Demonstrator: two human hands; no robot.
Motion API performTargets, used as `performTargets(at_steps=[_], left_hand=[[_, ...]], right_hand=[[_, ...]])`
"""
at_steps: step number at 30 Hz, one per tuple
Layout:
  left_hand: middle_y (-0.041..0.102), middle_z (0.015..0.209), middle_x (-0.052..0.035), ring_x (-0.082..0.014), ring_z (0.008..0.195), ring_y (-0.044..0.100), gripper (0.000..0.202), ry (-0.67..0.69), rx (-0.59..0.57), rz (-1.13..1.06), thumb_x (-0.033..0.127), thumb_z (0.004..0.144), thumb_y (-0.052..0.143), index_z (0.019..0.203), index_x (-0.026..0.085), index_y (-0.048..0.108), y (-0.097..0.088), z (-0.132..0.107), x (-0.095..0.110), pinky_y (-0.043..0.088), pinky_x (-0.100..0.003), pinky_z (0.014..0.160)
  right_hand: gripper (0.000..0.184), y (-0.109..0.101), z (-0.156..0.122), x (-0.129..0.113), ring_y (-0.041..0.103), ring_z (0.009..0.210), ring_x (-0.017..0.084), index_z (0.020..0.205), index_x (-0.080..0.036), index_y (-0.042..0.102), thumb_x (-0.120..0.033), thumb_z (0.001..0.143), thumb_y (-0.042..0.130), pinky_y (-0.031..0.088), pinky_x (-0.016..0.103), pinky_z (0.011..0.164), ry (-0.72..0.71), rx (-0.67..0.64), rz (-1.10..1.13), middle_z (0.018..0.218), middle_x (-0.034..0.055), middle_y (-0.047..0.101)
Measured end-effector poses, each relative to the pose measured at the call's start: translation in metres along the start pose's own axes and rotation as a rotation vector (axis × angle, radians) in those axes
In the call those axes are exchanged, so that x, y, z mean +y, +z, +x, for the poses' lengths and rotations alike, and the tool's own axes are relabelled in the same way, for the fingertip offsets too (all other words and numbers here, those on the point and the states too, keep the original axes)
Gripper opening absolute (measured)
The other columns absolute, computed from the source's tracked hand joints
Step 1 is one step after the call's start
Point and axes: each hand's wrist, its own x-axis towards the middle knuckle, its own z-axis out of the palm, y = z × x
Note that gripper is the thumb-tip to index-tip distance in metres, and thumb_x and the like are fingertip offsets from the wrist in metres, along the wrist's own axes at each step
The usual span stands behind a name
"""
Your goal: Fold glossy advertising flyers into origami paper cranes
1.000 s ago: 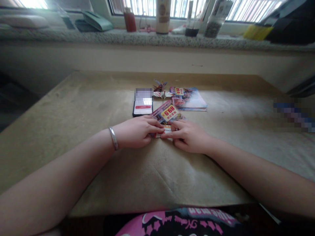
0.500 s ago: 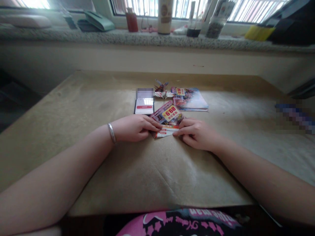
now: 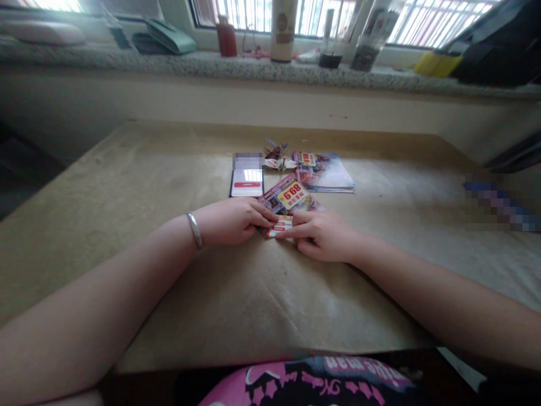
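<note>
A printed paper leaflet (image 3: 291,194) lies at an angle on the table, its near edge folded over into a white and orange flap (image 3: 281,225). At the flap's left end my left hand (image 3: 243,220) is closed on the leaflet, fingertips pressing it down. My right hand (image 3: 323,234) lies over the flap's right part, index finger stretched along the near fold, thumb apart below; it holds nothing. Beyond my left hand is a phone (image 3: 247,183) with a lit screen. A folded paper figure (image 3: 276,155) stands beside the phone. Right of it sits a stack of similar leaflets (image 3: 327,175).
A beige cover lies over the table (image 3: 203,316). Along the back, a stone windowsill (image 3: 236,65) carries a red bottle (image 3: 227,36), a tall cream container (image 3: 282,31), jars and a green case (image 3: 169,36). A blurred-out blue item (image 3: 502,206) is at the right.
My right hand has slid left along the folded edge, its index fingertip now nearer my left fingers. My left hand stays on the leaflet. The view has shifted slightly.
</note>
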Motion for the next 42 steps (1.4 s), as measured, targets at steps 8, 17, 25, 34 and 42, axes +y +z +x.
performTargets(at_steps=[8,17,25,34,42], left_hand=[[0.067,0.116,-0.0029,-0.0158,0.108,0.062,0.048,0.019,0.006,-0.007,0.000,0.073,0.043,0.107,0.021,0.071,0.002,-0.004,-0.003,0.049,-0.030,0.100],[0.066,0.119,-0.0035,-0.0151,0.111,0.060,0.043,-0.043,-0.024,-0.020,0.004,0.076,0.044,0.107,0.021,0.070,0.000,-0.005,0.001,0.045,-0.029,0.102],[0.058,0.122,-0.0080,-0.0203,0.111,0.054,0.036,-0.048,-0.057,-0.072,0.014,0.082,0.049,0.113,0.024,0.066,-0.001,-0.003,0.010,0.043,-0.036,0.102],[0.052,0.117,-0.0112,-0.0251,0.109,0.047,0.038,-0.063,-0.062,0.127,0.029,0.086,0.049,0.124,0.023,0.056,0.008,0.001,0.027,0.040,-0.043,0.100],[0.053,0.114,-0.0096,-0.0236,0.108,0.047,0.036,-0.064,-0.008,0.169,0.029,0.089,0.048,0.124,0.024,0.054,0.017,0.003,0.026,0.039,-0.042,0.101]], right_hand=[[0.043,0.005,0.012,-0.012,0.063,0.088,0.016,0.119,-0.030,0.064,-0.019,0.080,0.049,0.045,0.027,0.070,-0.025,-0.048,0.022,0.119,0.0022,0.066],[0.042,-0.009,0.000,0.005,0.058,0.068,0.013,0.114,-0.031,0.068,-0.015,0.080,0.048,0.039,0.025,0.061,-0.020,-0.071,-0.050,0.087,0.0033,0.069],[0.036,-0.013,-0.027,0.038,0.059,0.076,0.013,0.099,-0.022,0.074,-0.009,0.080,0.046,0.047,0.025,0.070,0.002,0.031,0.184,0.089,0.0063,0.064],[0.028,-0.013,-0.039,0.041,0.057,0.080,0.017,0.089,-0.021,0.072,-0.010,0.076,0.049,0.046,0.030,0.072,-0.004,0.153,-0.044,0.089,0.0058,0.066],[0.032,-0.001,-0.019,0.025,0.052,0.095,0.021,0.102,-0.022,0.068,-0.011,0.080,0.048,0.045,0.035,0.083,-0.135,0.135,-0.101,0.099,0.0068,0.065]])
